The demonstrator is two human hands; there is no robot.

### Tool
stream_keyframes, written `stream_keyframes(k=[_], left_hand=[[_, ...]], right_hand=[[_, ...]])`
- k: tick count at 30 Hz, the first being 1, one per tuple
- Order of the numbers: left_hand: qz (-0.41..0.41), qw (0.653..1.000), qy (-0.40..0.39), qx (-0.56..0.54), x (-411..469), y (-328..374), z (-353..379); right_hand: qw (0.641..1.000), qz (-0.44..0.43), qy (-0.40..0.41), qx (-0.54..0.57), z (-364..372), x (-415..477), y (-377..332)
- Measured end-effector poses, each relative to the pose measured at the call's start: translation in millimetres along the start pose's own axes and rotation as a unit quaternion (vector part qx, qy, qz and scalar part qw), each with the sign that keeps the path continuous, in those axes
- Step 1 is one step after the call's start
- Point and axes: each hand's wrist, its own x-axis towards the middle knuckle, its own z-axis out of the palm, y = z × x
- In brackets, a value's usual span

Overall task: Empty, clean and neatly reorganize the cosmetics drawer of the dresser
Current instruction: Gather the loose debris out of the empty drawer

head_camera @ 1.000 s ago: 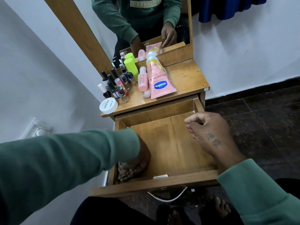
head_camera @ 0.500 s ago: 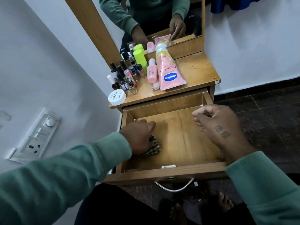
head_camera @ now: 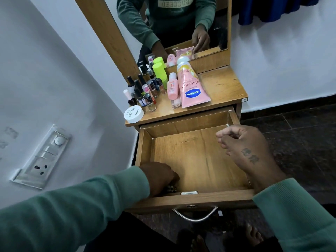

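The wooden drawer [head_camera: 198, 124] of the dresser stands pulled out, its floor bare. My left hand [head_camera: 160, 177] is inside at the front left corner, pressed down on a checked cloth [head_camera: 171, 188] of which only a small edge shows. My right hand [head_camera: 241, 150] hovers over the drawer's right side, fingers loosely curled, holding nothing. On the dresser top [head_camera: 221, 84] lie a pink Vaseline tube [head_camera: 190, 90], a small pink bottle [head_camera: 172, 86], a green bottle [head_camera: 160, 72], several nail polish bottles [head_camera: 143, 93] and a white jar [head_camera: 134, 113].
A mirror [head_camera: 181, 24] rises behind the dresser top. A white wall with a switch panel [head_camera: 43, 157] is close on the left. Dark floor tiles [head_camera: 300, 133] lie to the right. The drawer's metal handle [head_camera: 195, 214] hangs at the front, above my bare feet.
My left hand has slid with the cloth from the drawer's left middle back to the front left corner. My right hand has stayed over the right side.
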Motion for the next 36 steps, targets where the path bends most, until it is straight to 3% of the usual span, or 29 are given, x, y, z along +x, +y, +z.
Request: stream_keyframes(k=[13, 21, 26, 30, 36], left_hand=[[-0.202, 0.966, 0.159, -0.008, 42.2, -23.0, -26.3], [-0.263, 0.934, 0.221, -0.1, 65.2, -31.0, -43.5], [-0.209, 0.925, 0.266, -0.172, 75.3, -1.5, -49.7], [-0.084, 0.93, 0.326, -0.15, 103.4, 48.7, -65.8], [0.01, 0.932, 0.326, -0.159, 113.0, 77.6, -72.2]], right_hand=[[0.999, 0.011, 0.003, -0.031, -1.1, -5.4, -2.9], [0.999, 0.018, 0.004, -0.042, -1.3, -5.3, -6.0], [0.999, 0.021, -0.001, -0.041, -0.9, -6.9, -9.8], [1.0, 0.03, 0.008, 0.001, 0.4, -7.7, -11.9], [0.995, 0.048, 0.068, 0.049, -6.8, -6.3, -9.1]])
